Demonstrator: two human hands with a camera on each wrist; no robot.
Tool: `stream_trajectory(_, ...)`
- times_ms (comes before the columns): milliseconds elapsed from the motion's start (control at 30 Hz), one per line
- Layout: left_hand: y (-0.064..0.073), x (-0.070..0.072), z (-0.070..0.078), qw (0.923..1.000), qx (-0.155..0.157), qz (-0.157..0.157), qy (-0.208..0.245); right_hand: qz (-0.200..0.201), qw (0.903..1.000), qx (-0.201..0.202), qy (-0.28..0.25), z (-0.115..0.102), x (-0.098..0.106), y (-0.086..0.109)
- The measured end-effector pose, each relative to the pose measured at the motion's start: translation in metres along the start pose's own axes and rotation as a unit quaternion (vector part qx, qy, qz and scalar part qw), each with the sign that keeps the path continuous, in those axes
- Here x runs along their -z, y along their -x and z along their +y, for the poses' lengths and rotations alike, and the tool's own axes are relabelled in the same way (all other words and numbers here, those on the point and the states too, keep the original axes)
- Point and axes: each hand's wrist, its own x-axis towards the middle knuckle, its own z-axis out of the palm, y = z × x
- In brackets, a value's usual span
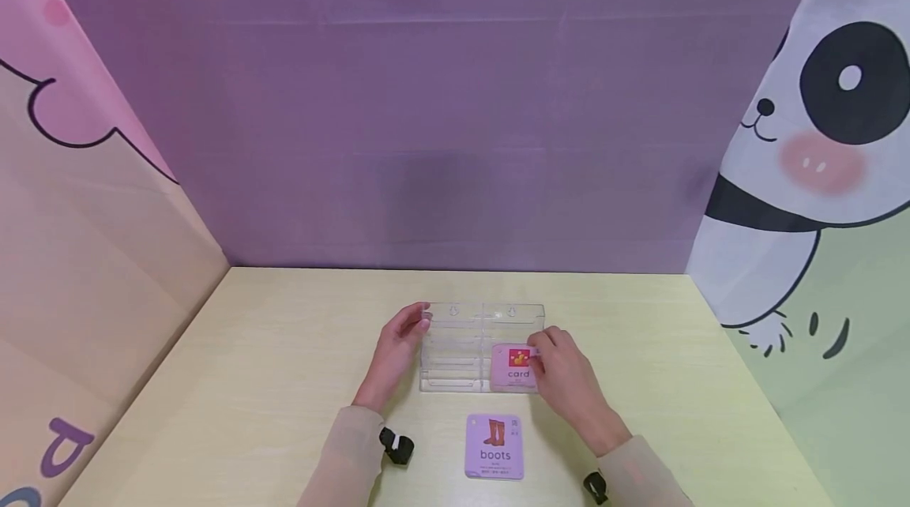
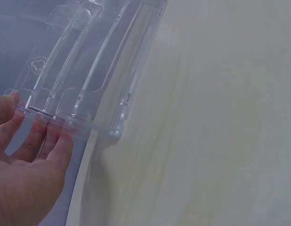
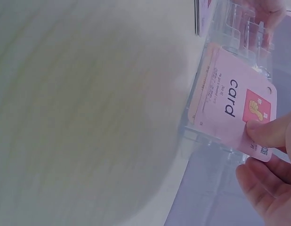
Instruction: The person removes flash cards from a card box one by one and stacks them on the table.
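A clear plastic card rack (image 1: 455, 349) with several slots stands on the table. My left hand (image 1: 398, 345) holds the rack's left side, its thumb in front and fingers behind, as the left wrist view shows on the rack's end (image 2: 89, 113). With thumb and fingers, my right hand (image 1: 569, 373) pinches the edge of a pink flash card (image 3: 230, 94) printed "card". That card sits at the rack's lower right slot, with another card (image 3: 200, 96) behind it. Closer to me, a purple "boots" flash card (image 1: 494, 448) lies on the table.
The pale wooden table (image 1: 284, 333) runs back to a purple cloth wall (image 1: 455, 136). Printed cloth panels stand at both sides, a pink figure (image 1: 85, 33) on the left and a panda (image 1: 817, 120) on the right. Black wrist cameras (image 1: 398, 448) sit at both sleeves.
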Motion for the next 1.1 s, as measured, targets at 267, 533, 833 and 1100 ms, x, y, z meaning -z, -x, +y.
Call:
stream_trajectory(267, 0.000, 0.000, 0.001, 1.0000, 0.002, -0.002, 0.003, -0.004, 0.9996, -0.015, -0.023, -0.002, 0.005, -0.001)
stream_trajectory(533, 0.000, 0.000, 0.000, 1.0000, 0.001, -0.001, 0.004, 0.005, 0.9989, -0.022, -0.042, -0.002, 0.009, -0.003)
stream_trajectory(833, 0.000, 0.000, 0.001, 1.0000, 0.004, 0.000, 0.005, 0.001, 0.9945, -0.049, -0.092, -0.004, 0.012, -0.005)
stream_trajectory(1100, 0.000, -0.001, 0.001, 1.0000, 0.002, 0.000, 0.003, 0.006, 0.9882, -0.067, -0.138, -0.003, 0.012, -0.005)
